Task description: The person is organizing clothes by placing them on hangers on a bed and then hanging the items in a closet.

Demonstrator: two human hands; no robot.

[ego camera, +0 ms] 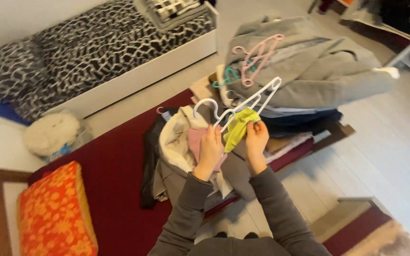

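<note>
Hanger point(243, 102), white, thin moulded plastic, long axis running diagonally from hook at lower left to tip at upper right, above a dark red mat point(115, 175). Left hand point(209, 149) clenched on the hanger's neck. Right hand point(256, 140) pinching a soft yellow-green cloth point(238, 128) draped on it. Grey woollen coat point(309, 71) heaped behind, bearing pink hanger point(257, 59)

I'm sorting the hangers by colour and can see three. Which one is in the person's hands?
The white hanger, held by both hands with a yellow-green cloth. The pink hanger and teal hanger lie untouched on the grey coat.
</note>
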